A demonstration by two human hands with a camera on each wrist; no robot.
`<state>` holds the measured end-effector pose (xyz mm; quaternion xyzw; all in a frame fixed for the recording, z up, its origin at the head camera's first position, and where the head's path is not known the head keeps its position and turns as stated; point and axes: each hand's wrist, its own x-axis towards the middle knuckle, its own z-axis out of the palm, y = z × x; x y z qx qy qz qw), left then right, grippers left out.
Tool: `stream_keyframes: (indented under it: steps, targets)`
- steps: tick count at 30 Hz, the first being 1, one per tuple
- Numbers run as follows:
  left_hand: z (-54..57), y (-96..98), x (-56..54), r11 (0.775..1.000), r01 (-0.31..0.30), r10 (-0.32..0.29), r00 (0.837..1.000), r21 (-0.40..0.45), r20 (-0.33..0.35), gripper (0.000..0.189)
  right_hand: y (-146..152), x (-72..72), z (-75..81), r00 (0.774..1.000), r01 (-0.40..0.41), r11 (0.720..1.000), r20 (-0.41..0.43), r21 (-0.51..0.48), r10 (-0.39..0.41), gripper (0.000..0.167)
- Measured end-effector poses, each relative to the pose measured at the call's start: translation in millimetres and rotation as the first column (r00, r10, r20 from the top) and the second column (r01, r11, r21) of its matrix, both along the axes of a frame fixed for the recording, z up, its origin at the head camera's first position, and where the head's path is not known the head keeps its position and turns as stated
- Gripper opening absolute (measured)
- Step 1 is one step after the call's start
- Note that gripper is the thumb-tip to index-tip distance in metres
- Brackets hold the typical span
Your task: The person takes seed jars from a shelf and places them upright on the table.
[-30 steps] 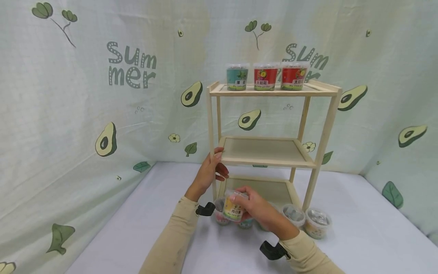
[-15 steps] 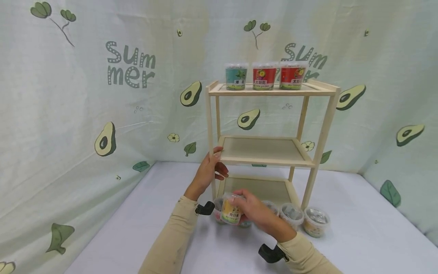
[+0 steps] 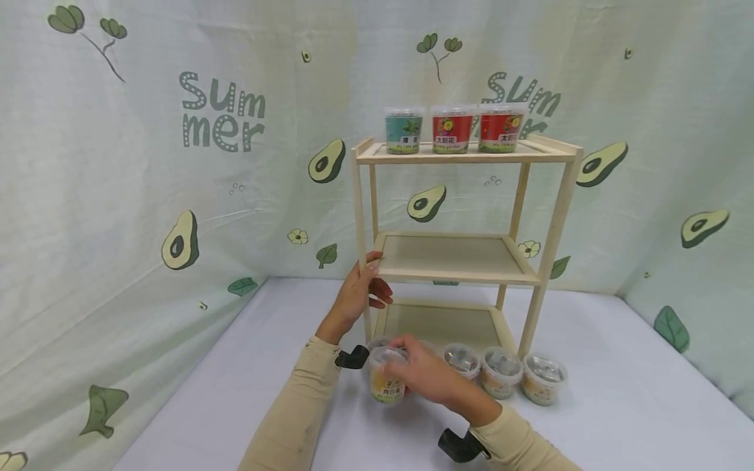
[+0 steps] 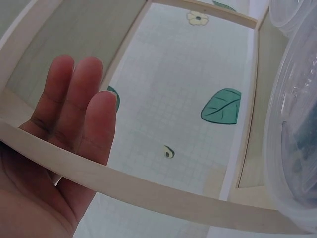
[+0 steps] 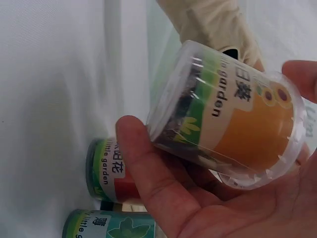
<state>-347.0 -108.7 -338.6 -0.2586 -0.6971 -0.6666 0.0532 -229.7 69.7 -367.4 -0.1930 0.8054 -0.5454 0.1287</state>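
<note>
In the head view, my right hand (image 3: pixel 427 374) holds a clear plastic cup (image 3: pixel 387 391) with a yellow sunflower-picture label and a lid, near the lower left of a wooden shelf rack (image 3: pixel 450 277). The right wrist view shows the same cup (image 5: pixel 257 131) lying between thumb and fingers. My left hand (image 3: pixel 355 296) grips the rack's left front post (image 3: pixel 359 219) at the middle board. Seen from the left wrist, several fingers (image 4: pixel 81 106) reach behind that post. A row of lidded cups stands before the rack; those at its left are partly hidden by the right hand and held cup.
On the top board stand a teal-labelled cup (image 3: pixel 403 133) and two red-labelled cups (image 3: pixel 451 132). Clear-lidded cups (image 3: pixel 501 374) line the white-covered table (image 3: pixel 247 392) to the right hand's far side. A printed curtain (image 3: pixel 265 196) hangs behind.
My right hand has brought the yellow-labelled cup slightly left, down and nearer, turning it more upright and uncovering cups behind. The left hand stays on the post.
</note>
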Motion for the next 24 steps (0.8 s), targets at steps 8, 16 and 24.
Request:
stream_keyframes:
  steps: [8,16,24]
  targets:
    - [0.2,-0.1,2.4,1.000,-0.004,0.004,1.000,0.000,0.004,0.047,0.2,0.4,-4.0,1.000,-0.025,0.999,-0.007,0.045,0.026,0.067]
    - [2.6,0.4,3.6,1.000,-0.011,0.011,1.000,-0.013,0.002,0.046,2.0,2.0,-1.2,0.994,-0.053,0.986,-0.084,0.156,0.067,0.067]
    - [2.0,0.3,3.6,1.000,-0.019,0.019,1.000,-0.014,0.006,0.046,-1.2,4.5,-6.1,0.983,-0.069,0.970,-0.149,0.234,0.106,0.062]
